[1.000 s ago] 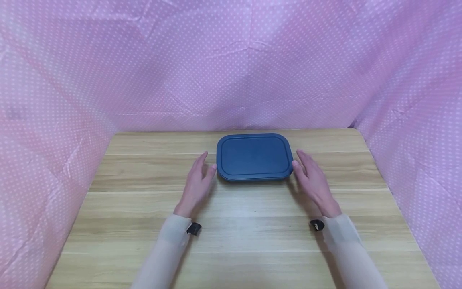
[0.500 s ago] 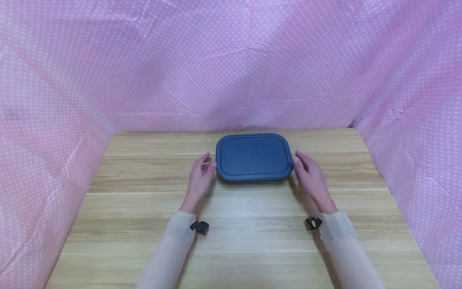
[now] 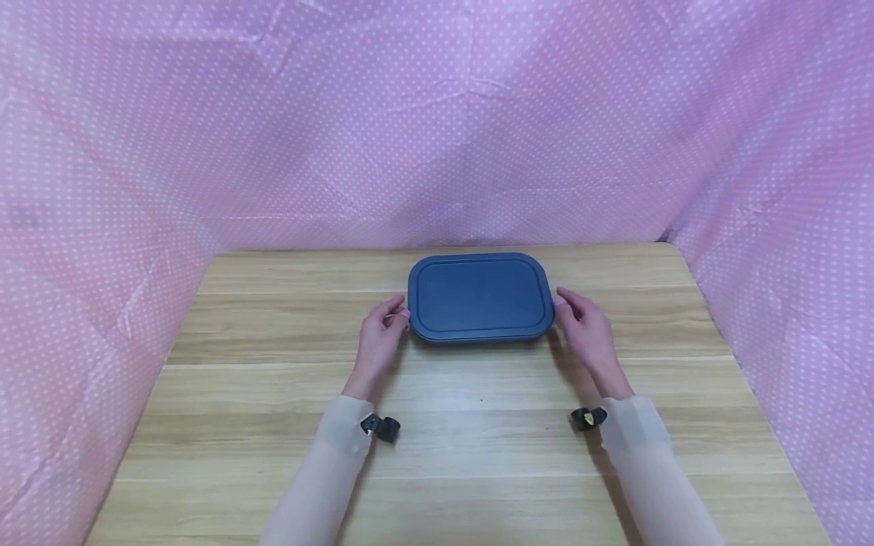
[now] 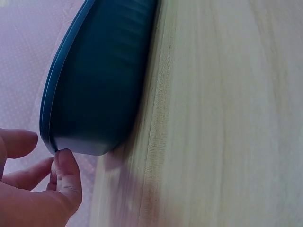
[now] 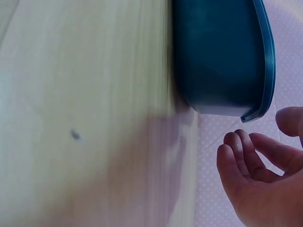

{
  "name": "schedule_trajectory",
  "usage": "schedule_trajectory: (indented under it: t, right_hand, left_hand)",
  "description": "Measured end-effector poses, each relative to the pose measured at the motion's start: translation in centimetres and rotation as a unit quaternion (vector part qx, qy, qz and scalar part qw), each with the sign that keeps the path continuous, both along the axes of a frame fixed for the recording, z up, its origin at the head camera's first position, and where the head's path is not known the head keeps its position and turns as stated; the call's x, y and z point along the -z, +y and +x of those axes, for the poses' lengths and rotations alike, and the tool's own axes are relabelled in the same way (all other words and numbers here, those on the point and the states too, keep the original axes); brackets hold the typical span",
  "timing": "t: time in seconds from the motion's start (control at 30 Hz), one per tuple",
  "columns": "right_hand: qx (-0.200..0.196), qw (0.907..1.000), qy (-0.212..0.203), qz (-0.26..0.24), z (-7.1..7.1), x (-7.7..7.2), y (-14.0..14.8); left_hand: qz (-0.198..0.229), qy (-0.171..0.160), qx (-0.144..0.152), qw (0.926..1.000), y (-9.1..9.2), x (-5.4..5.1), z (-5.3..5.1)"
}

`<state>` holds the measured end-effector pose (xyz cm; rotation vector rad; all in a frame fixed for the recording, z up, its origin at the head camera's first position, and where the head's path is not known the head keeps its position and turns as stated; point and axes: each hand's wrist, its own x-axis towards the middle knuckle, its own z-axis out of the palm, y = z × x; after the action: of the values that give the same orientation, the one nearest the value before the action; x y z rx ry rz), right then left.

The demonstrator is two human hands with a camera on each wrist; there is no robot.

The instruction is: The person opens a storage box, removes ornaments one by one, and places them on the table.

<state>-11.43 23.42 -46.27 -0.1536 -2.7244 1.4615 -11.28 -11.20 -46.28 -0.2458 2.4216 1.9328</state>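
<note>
A blue rectangular lidded food container (image 3: 481,297) with rounded corners stands level on the wooden table (image 3: 471,455), near its far edge and a little to the 1 o'clock side of centre. Its long axis runs almost exactly from 9 to 3 o'clock as the head camera sees it; the short ends face 9 and 3, and one long side faces the person at 6. The flat lid (image 3: 478,288), with a grooved border line following its outline, faces up and covers the whole top, so the contents are hidden. Both wrist views show the lid's rim running along the top of the plain walls.

The left hand (image 3: 376,343) is at the container's 8 o'clock, fingers bent toward the short end. In the left wrist view one fingertip touches just under the rim, while the thumb stands apart from it; nothing is clamped. The right hand (image 3: 591,340) is at 4 o'clock, fingers loosely bent, thumb and fingers apart; the right wrist view shows a narrow gap between them and the rim.

Pale sleeves (image 3: 655,474) reach in from 7 and 5 o'clock, each with a black device (image 3: 384,427) at the cuff. Pink cloth (image 3: 437,136) with white dots hangs at 9, 12 and 3 o'clock.
</note>
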Motion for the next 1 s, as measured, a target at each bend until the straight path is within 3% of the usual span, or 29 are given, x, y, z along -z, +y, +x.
schedule_trajectory:
  t: [0.57,1.0]
  right_hand:
    - [-0.011,0.9995,-0.019,-0.021,-0.38,-0.12,-0.24]
    - [-0.005,0.9998,-0.016,-0.007,-0.34,-0.20,-0.43]
  left_hand:
    - [-0.022,-0.002,-0.013,0.9997,0.23,0.01,-0.01]
    - [-0.030,0.007,-0.016,0.9994,0.55,0.04,-0.14]
